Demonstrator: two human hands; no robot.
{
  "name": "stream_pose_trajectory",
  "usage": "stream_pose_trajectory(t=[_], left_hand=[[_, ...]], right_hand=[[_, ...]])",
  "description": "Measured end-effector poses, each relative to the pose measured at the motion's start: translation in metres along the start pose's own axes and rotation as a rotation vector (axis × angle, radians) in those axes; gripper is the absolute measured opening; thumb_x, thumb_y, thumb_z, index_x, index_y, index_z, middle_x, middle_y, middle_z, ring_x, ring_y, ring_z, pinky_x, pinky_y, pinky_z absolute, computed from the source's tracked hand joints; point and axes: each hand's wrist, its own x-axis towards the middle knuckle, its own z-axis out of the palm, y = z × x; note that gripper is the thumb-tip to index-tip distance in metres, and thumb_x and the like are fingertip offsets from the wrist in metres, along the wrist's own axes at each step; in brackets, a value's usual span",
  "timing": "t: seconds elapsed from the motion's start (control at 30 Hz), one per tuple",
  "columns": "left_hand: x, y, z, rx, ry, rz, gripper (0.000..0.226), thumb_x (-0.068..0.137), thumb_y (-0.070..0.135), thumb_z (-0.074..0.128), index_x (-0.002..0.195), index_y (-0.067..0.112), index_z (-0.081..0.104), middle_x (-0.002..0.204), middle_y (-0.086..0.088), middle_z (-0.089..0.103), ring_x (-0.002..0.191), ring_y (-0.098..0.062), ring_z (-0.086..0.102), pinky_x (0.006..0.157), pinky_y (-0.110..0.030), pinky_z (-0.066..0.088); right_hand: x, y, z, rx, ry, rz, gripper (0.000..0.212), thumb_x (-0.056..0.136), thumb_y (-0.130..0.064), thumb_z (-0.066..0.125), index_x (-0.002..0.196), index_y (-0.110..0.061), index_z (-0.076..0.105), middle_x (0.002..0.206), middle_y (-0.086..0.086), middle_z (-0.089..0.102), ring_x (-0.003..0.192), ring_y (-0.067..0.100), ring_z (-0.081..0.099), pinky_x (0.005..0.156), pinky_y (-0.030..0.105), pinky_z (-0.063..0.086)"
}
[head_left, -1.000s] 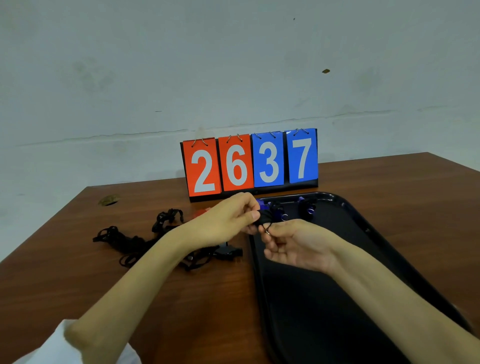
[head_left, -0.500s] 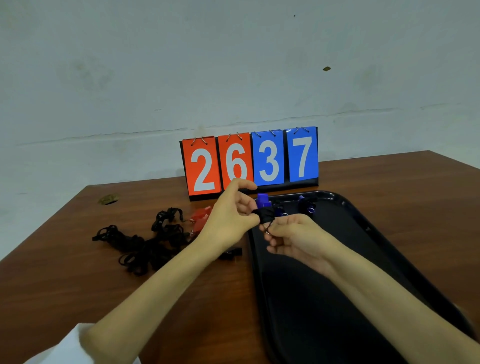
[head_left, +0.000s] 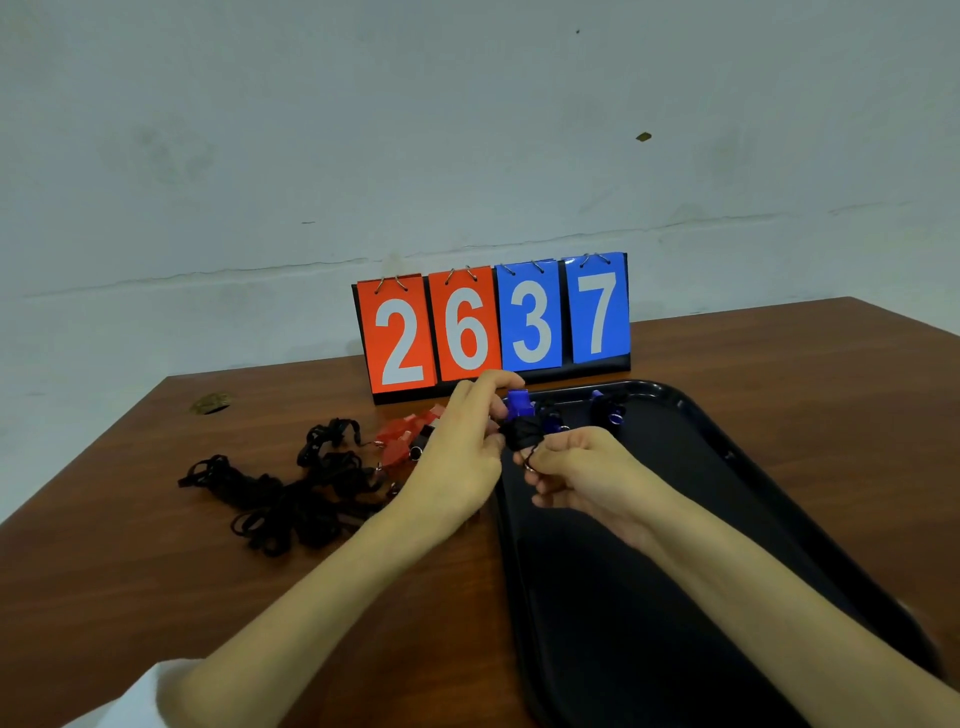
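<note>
Left hand (head_left: 457, 457), right hand (head_left: 582, 473): grip on cord (head_left: 519, 435) above tray (head_left: 511, 571) rim

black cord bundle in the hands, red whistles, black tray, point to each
black cord bundle (head_left: 519, 435), head view, middle of the wound cord
red whistles (head_left: 397, 441), head view, body of one red whistle
black tray (head_left: 701, 493), head view, bare floor on its right part

We see a brown wooden table (head_left: 130, 597) bearing a black-based flip scoreboard (head_left: 493, 325) with red and blue cards reading 2637 at its far edge, a long black plastic tray (head_left: 727, 452) on the right, and to the left a tangle of black cords (head_left: 291, 499) beside red plastic whistles (head_left: 400, 436).
</note>
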Motion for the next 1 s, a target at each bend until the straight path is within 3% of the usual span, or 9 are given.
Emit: stream_pose_trajectory(t=[0.2,0.4,0.57,0.67,0.8,0.9,1.0], left_hand=[[0.003,-0.001,-0.002,0.048,-0.061,-0.026,0.055,0.084,-0.011,0.05,0.123,0.028,0.041,0.105,0.005,0.045,0.085,-0.008,0.053,0.064,-0.012,0.042],[0.002,0.0,-0.003,0.169,-0.16,-0.037,0.058,0.084,-0.01,0.047,0.128,0.027,0.037,0.12,0.002,0.041,0.101,-0.011,0.051,0.071,-0.011,0.044],[0.005,0.004,-0.009,-0.176,-0.134,-0.201,0.059,0.084,-0.01,0.05,0.127,0.028,0.043,0.107,-0.003,0.052,0.08,-0.009,0.056,0.062,-0.012,0.044],[0.007,0.002,-0.013,-0.511,-0.122,-0.371,0.074,0.083,-0.014,0.05,0.137,0.034,0.034,0.108,-0.01,0.057,0.08,-0.016,0.06,0.063,-0.024,0.048],[0.01,-0.001,-0.014,-0.864,-0.078,-0.594,0.08,0.08,-0.021,0.047,0.141,0.028,0.031,0.106,-0.016,0.063,0.08,-0.022,0.061,0.064,-0.029,0.048],[0.011,-0.001,-0.016,-0.937,-0.07,-0.67,0.08,0.079,-0.022,0.046,0.142,0.026,0.029,0.115,-0.024,0.059,0.073,-0.021,0.059,0.06,-0.027,0.045],[0.012,0.001,-0.016,-0.852,-0.089,-0.635,0.08,0.078,-0.021,0.044,0.142,0.026,0.029,0.106,-0.024,0.058,0.064,-0.017,0.053,0.056,-0.026,0.042]], right_hand=[[-0.001,0.0,0.002,-0.143,0.021,-0.044,0.017,0.092,-0.005,0.05,0.088,-0.007,0.067,0.073,0.003,0.06,0.065,0.008,0.055,0.065,0.022,0.051],[-0.002,-0.001,0.004,-0.193,-0.026,-0.005,0.017,0.093,-0.008,0.049,0.089,-0.009,0.066,0.071,0.003,0.06,0.065,0.009,0.054,0.066,0.023,0.05],[-0.002,-0.001,0.002,-0.191,0.02,-0.05,0.018,0.092,-0.007,0.049,0.088,-0.009,0.066,0.07,0.001,0.059,0.063,0.007,0.054,0.063,0.019,0.049],[-0.002,0.0,0.002,-0.24,0.055,-0.098,0.019,0.092,-0.008,0.05,0.082,-0.012,0.066,0.071,0.0,0.06,0.063,0.006,0.053,0.062,0.018,0.048],[-0.001,0.002,0.003,-0.361,0.1,-0.147,0.018,0.091,-0.011,0.053,0.078,-0.015,0.065,0.074,-0.001,0.063,0.068,0.009,0.057,0.07,0.024,0.051],[-0.001,0.002,0.004,-0.417,0.112,-0.151,0.017,0.09,-0.012,0.054,0.077,-0.016,0.065,0.076,0.0,0.063,0.07,0.01,0.057,0.074,0.027,0.052],[-0.004,-0.001,0.004,-0.362,0.082,-0.14,0.02,0.09,-0.009,0.052,0.077,-0.015,0.065,0.074,0.0,0.062,0.067,0.007,0.056,0.068,0.022,0.05]])
